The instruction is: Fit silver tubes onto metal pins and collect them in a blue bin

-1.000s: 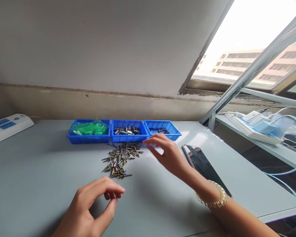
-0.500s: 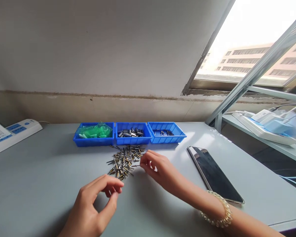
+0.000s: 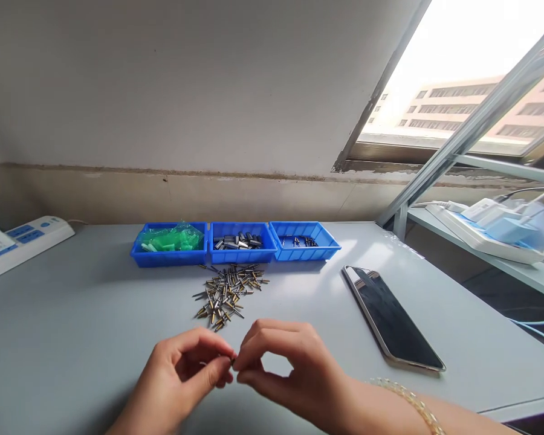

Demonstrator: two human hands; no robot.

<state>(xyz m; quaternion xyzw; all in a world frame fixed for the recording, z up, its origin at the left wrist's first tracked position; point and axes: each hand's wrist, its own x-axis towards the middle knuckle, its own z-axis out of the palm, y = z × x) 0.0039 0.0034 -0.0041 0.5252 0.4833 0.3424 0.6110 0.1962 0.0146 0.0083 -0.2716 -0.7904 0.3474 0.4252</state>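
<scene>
My left hand [image 3: 185, 374] pinches a small dark piece, mostly hidden, between thumb and index finger. My right hand [image 3: 290, 362] meets it at the fingertips, its fingers also pinched; what they hold is too small to make out. Both are in front of a loose pile of metal rivets [image 3: 226, 296] on the grey table [image 3: 95, 314]. Behind the pile stand three blue bins in a row: the left bin [image 3: 167, 258] with green pieces in clear plastic, the middle bin [image 3: 242, 256] with metal cylinders, the right bin [image 3: 306, 252] with a few dark rivets.
A phone [image 3: 392, 317] lies on the table at the right. A power strip [image 3: 40, 232] is at the far left. On a side shelf [image 3: 539, 275] at the right sit another power strip [image 3: 489, 238] and cables. A metal frame [image 3: 462, 121] slants across the window.
My right hand has come back from the pile's right edge, toward me, to my left hand. The fingertips of my left hand have closed on a small piece.
</scene>
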